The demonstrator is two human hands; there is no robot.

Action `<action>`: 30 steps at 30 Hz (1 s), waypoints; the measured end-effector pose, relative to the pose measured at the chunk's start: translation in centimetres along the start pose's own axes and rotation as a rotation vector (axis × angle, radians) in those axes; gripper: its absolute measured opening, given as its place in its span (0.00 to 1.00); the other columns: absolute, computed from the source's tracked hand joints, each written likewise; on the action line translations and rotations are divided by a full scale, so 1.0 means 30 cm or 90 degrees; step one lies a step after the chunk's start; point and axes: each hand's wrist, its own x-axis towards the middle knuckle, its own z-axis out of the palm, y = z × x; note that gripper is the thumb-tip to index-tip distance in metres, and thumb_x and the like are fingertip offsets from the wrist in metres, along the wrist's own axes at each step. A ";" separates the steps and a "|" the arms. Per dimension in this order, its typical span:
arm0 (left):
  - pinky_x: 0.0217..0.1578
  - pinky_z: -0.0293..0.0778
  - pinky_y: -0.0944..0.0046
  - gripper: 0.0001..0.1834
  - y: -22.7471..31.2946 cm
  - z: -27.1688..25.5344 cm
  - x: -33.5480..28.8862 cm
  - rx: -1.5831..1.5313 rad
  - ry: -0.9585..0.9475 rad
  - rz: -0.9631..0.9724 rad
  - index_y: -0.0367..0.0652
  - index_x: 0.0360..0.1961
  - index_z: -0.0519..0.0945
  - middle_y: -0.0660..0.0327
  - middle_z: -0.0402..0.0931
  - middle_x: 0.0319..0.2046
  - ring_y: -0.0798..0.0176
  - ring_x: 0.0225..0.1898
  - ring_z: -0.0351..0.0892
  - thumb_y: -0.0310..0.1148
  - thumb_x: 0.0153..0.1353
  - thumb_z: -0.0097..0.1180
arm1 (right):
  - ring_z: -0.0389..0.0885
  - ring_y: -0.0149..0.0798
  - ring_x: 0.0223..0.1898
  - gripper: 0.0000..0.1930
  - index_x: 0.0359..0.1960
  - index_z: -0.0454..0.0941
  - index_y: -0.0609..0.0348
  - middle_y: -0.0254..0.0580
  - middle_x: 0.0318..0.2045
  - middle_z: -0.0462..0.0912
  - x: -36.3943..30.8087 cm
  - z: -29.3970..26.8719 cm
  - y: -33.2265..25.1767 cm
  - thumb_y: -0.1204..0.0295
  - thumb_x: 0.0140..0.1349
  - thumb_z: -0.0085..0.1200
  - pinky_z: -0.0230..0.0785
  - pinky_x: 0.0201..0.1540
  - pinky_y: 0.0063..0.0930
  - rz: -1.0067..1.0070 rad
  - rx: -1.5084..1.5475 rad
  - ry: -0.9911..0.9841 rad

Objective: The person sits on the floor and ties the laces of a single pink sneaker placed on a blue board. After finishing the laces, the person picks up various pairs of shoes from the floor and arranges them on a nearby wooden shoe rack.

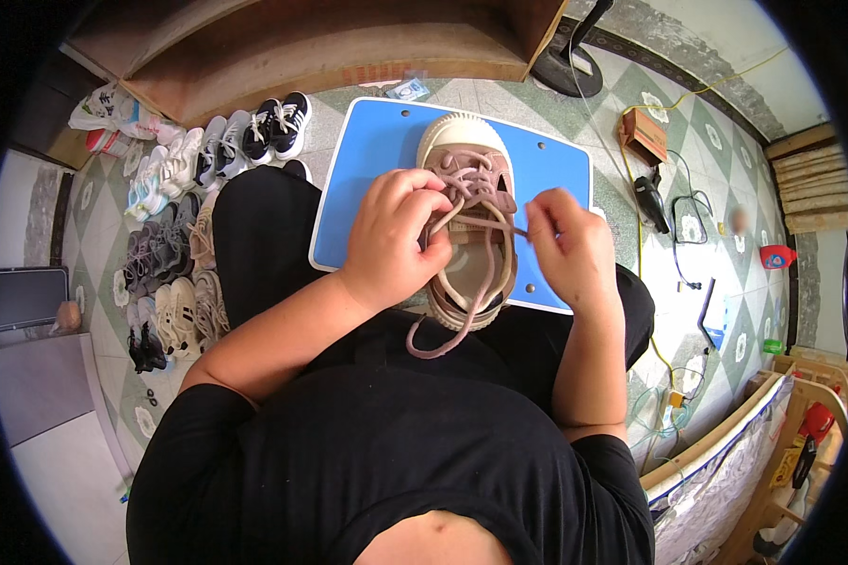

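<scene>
A pinkish-mauve sneaker [464,141] with a cream toe cap and sole lies on a blue board [372,141], its toe pointing away from me. Its upper rows are laced; near the opening the shoelace [490,273] is loose, and one end loops down over the heel. My left hand [400,231] is at the left side of the tongue, fingers bent and closed on part of the lace. On the right, my right hand [570,245] pinches the lace between thumb and fingers, with a stretch of it running across the shoe opening.
Several pairs of shoes [174,235] stand in rows on the tiled floor to the left. A wooden shelf [330,47] spans the back. At right lie a cardboard box [643,137], a black hair dryer [650,202] and cables. A wooden frame [801,443] stands at the lower right.
</scene>
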 end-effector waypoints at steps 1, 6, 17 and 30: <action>0.45 0.66 0.57 0.15 0.002 -0.002 -0.004 0.000 -0.007 -0.013 0.39 0.33 0.73 0.54 0.70 0.42 0.50 0.43 0.69 0.20 0.40 0.54 | 0.77 0.43 0.18 0.09 0.24 0.76 0.58 0.43 0.14 0.75 0.001 -0.012 -0.026 0.66 0.53 0.58 0.68 0.22 0.33 0.032 -0.039 -0.043; 0.47 0.65 0.57 0.15 -0.011 0.013 -0.024 -0.034 0.017 -0.025 0.41 0.34 0.74 0.53 0.69 0.45 0.49 0.44 0.69 0.19 0.42 0.53 | 0.77 0.35 0.17 0.08 0.26 0.81 0.60 0.40 0.15 0.77 -0.017 -0.109 -0.020 0.69 0.48 0.63 0.65 0.20 0.24 0.017 0.277 -0.301; 0.58 0.55 0.49 0.09 0.022 0.001 0.065 -0.037 -0.208 -0.014 0.43 0.22 0.80 0.50 0.66 0.56 0.41 0.58 0.59 0.37 0.47 0.55 | 0.77 0.43 0.22 0.03 0.28 0.80 0.62 0.41 0.21 0.79 -0.036 -0.044 -0.118 0.76 0.52 0.60 0.67 0.23 0.31 -0.394 0.580 -0.454; 0.53 0.60 0.58 0.04 0.082 0.005 0.050 -0.380 -0.090 -0.206 0.39 0.28 0.77 0.52 0.67 0.51 0.51 0.54 0.63 0.28 0.53 0.58 | 0.68 0.35 0.22 0.15 0.32 0.80 0.51 0.30 0.22 0.71 -0.028 -0.031 -0.060 0.73 0.37 0.64 0.58 0.26 0.29 -0.336 -0.095 0.281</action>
